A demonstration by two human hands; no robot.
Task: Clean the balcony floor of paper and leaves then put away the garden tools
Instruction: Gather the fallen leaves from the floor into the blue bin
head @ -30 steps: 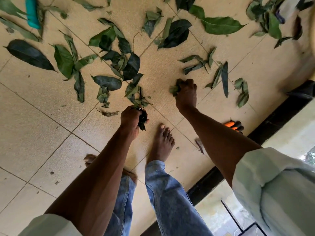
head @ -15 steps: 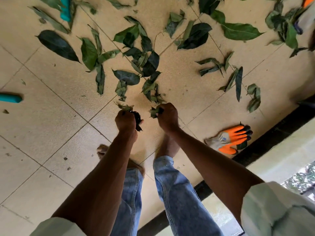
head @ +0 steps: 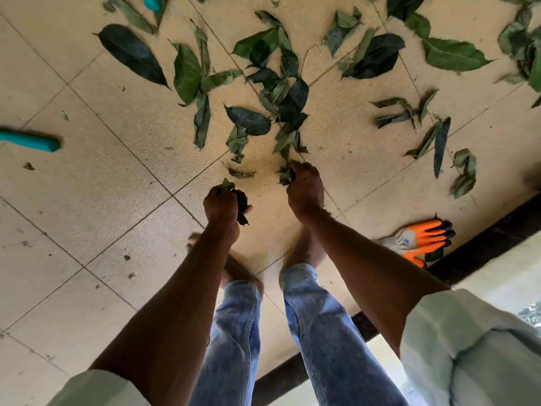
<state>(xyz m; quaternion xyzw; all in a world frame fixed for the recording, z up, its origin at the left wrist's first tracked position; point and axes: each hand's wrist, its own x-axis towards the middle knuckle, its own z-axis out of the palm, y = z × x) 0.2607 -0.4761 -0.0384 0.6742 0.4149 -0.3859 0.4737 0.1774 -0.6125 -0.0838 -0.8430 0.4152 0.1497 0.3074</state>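
Head view: left hand (head: 221, 204) fisted around a dark wad of leaves (head: 242, 204) above the tiles (head: 87, 200). Right hand (head: 304, 187) pinching leaves at the tile, fingers closed on them. More leaves scattered ahead. Orange gloves (head: 424, 241) lie right, teal handle (head: 29, 141) left

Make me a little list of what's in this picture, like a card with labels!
place: tiled floor
left hand: shut on a bunch of leaves
right hand: grabbing leaves off the floor
loose leaves: many, scattered ahead of the feet
gloves: orange, lying by the dark edge on the right
teal handle: on the floor, far left
paper: none seen
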